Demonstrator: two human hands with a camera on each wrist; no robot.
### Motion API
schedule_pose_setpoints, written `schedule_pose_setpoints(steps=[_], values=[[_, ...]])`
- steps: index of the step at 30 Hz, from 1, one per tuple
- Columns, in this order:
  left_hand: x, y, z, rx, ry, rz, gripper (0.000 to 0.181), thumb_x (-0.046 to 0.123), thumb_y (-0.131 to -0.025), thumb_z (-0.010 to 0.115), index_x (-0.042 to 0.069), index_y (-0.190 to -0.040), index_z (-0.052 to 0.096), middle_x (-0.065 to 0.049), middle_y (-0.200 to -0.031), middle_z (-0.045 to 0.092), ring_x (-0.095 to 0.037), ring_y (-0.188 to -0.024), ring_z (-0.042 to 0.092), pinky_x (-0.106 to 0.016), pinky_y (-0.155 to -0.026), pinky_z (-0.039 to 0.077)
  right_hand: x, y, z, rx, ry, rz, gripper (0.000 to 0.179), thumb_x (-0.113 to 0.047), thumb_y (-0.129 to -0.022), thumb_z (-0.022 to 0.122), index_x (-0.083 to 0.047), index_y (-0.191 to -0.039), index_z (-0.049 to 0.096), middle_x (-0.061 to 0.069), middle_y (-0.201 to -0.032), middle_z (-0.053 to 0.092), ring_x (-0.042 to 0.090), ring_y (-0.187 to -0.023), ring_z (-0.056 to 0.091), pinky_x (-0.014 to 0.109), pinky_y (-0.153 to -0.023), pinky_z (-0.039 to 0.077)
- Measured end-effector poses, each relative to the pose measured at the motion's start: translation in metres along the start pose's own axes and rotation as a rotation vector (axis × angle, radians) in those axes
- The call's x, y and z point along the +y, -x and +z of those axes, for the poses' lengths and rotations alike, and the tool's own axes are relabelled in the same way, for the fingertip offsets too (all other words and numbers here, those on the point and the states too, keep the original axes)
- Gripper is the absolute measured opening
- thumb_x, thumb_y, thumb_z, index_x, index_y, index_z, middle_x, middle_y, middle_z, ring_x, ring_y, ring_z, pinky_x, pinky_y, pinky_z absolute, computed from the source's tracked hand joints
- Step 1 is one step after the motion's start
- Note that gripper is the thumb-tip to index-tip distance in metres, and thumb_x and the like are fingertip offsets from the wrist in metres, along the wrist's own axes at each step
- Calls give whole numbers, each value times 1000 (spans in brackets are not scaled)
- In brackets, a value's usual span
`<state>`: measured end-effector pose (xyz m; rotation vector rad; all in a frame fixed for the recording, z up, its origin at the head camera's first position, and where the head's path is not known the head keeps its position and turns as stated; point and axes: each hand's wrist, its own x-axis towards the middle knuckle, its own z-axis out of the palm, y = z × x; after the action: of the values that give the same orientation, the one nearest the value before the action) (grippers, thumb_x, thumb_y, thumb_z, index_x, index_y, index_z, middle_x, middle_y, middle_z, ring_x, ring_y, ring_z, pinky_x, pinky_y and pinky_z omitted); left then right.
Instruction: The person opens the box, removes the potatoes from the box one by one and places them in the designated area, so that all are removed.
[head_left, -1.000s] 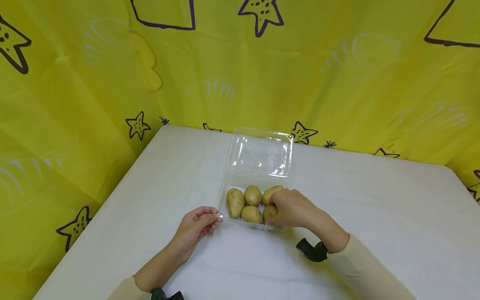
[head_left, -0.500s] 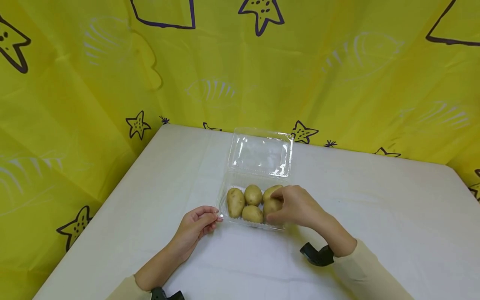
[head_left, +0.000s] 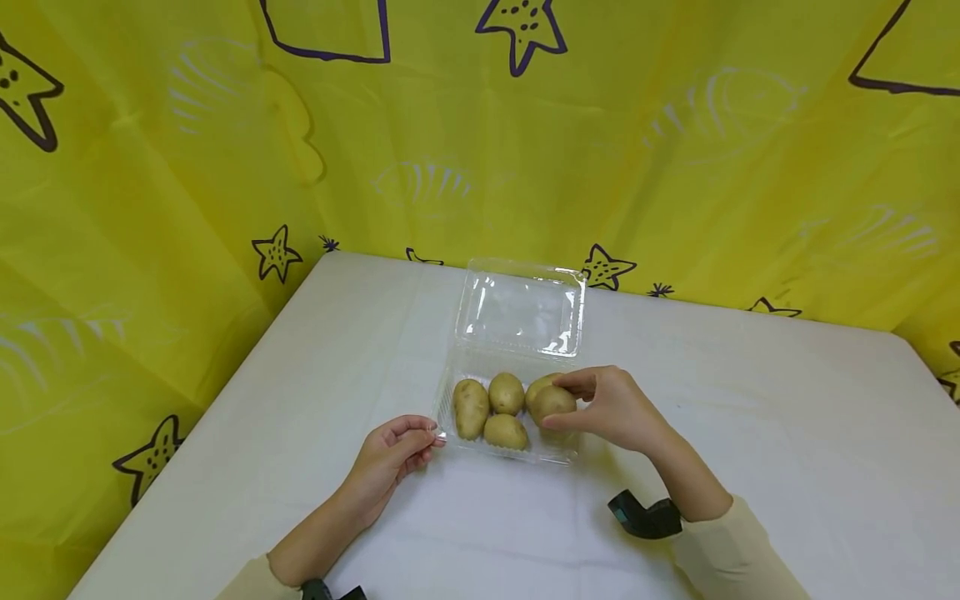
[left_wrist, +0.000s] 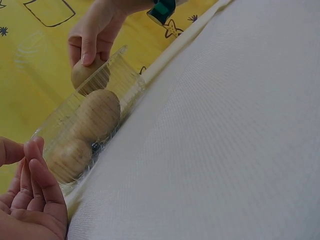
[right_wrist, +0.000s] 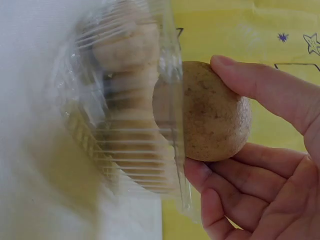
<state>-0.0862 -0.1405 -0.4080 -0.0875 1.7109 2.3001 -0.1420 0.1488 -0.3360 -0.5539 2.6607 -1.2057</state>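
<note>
A clear plastic clamshell container (head_left: 551,454) holds several potatoes, among them a long potato (head_left: 471,409) at the left and a smaller potato (head_left: 506,432) at the front. My left hand (head_left: 397,458) pinches the container's front left corner between thumb and fingers. Between the thumb and fingers of my right hand (head_left: 615,408) is a round potato (head_left: 553,405), raised at the container's right end. In the right wrist view this potato (right_wrist: 215,112) partly clears the ribbed wall. Behind it, another potato (head_left: 542,387) is partly hidden.
The container's transparent lid (head_left: 521,312) lies folded back toward the far edge. A white cloth covers the table (head_left: 750,433). Yellow curtains (head_left: 465,125) with sea-creature drawings hang behind and at the left. Both wrists carry black camera mounts (head_left: 645,515).
The right hand has lifted the front right potato out of its spot and drawn it up and slightly right. The left hand stays at the container's corner.
</note>
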Motion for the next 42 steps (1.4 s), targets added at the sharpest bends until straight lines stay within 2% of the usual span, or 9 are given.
schedule_pose_setpoints(steps=[4,12,18,26,37,42], values=[[0,0,0,-8,-2,0,13,5,-88,57,0,-99,55,-3,-84,66,-8,-70,54,-19,-66,46,3,1,-7,18,-27,28,53,-31,-67,82,0,-106,66,9,-103,66,27,-96,60,44,-82,47],[0,0,-1,-12,8,6,14,5,-88,57,-2,-100,54,-3,-85,66,-8,-71,55,-19,-67,46,8,4,-17,42,-32,9,52,-30,-69,81,1,-108,65,10,-105,65,27,-95,60,46,-81,47],[0,0,0,-4,9,-4,13,5,-88,57,-1,-99,55,-3,-84,66,-9,-71,55,-19,-66,46,13,6,-31,87,-42,22,52,-28,-70,81,1,-110,64,11,-107,64,28,-97,59,44,-81,46],[1,1,-1,0,-13,1,13,6,-88,56,-1,-99,55,-3,-84,66,-8,-69,54,-19,-66,46,22,9,-48,125,-42,65,51,-29,-70,80,-3,-111,65,9,-108,64,25,-97,59,28,-73,48],[2,1,-1,1,-4,-3,13,5,-88,56,0,-99,55,-4,-85,66,-9,-71,55,-19,-67,46,44,6,-62,82,-64,99,56,-26,-73,78,5,-115,60,17,-112,62,28,-102,58,21,-74,48],[2,1,0,1,-9,-5,13,5,-88,56,-1,-99,54,-4,-85,65,-9,-71,55,-19,-66,46,55,4,-61,35,-105,125,54,-23,-73,78,7,-114,59,15,-104,65,19,-93,60,22,-72,48]])
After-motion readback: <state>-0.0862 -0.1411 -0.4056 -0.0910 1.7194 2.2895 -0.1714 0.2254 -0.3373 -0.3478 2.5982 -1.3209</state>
